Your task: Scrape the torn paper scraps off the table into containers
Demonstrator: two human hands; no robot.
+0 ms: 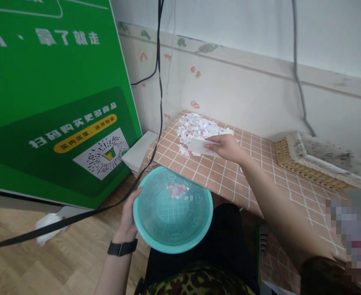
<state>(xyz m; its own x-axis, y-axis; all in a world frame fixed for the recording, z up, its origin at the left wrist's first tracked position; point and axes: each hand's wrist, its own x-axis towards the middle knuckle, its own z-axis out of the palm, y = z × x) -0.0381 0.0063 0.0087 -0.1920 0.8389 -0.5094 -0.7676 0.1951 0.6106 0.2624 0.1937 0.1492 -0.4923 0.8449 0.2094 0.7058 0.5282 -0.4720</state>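
My left hand grips the left rim of a round turquoise plastic colander, tilted against the front edge of the table. A small clump of torn paper bits lies inside it, toward the far side. Over the table, my right hand pinches a flat white card between thumb and fingers. The card stands at the near side of a spread heap of white and pinkish paper scraps. Part of the card is covered by my fingers.
A brown checked tablecloth covers the table. At the back right sits a cloth-lined wicker basket. A green sign panel stands at the left, with a black strap hanging before it. White boxes lie beside the table's left corner.
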